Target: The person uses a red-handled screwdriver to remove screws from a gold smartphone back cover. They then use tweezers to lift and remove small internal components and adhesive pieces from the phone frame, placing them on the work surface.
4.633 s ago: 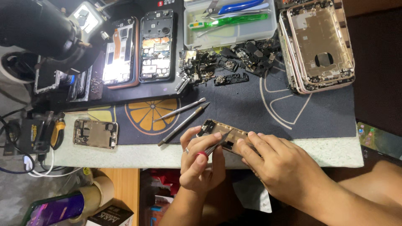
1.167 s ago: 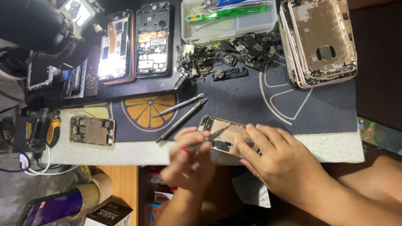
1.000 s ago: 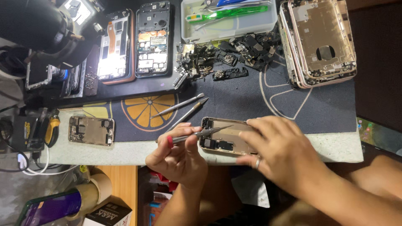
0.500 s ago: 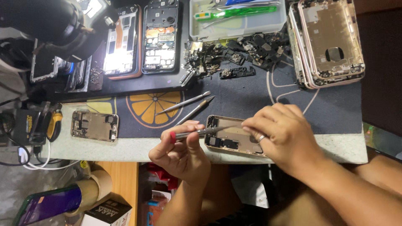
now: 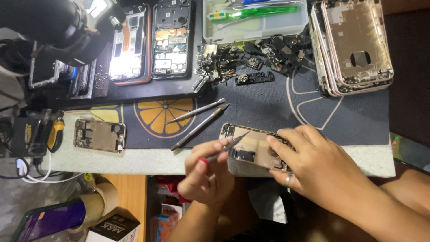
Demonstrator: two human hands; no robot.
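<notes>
Tabletop carries a dark work mat printed with orange slices, and the opened phone body lying at the mat's near edge serves as landmark for everything else. Far beyond that phone body and to its right sits a stack of pinkish phone housings. Beyond it and to its left lie two opened phones side by side, with a black microscope further left still. Straight beyond it stands a clear parts tray, and a heap of small dark parts lies between tray and phone body. Well to its left rests a bare gold phone frame. Just to its left, two metal pry tools lie slanted on the mat.

The right hand covers the phone body's right half, fingers spread and pressing down on it. The left hand sits just near of its left end, fingers clenched around a thin red-tipped tool whose point rests inside the phone body.

Against half a second ago, the left hand has drawn slightly nearer the phone body, and the tool now slants more steeply into it; the right hand has stayed put.
</notes>
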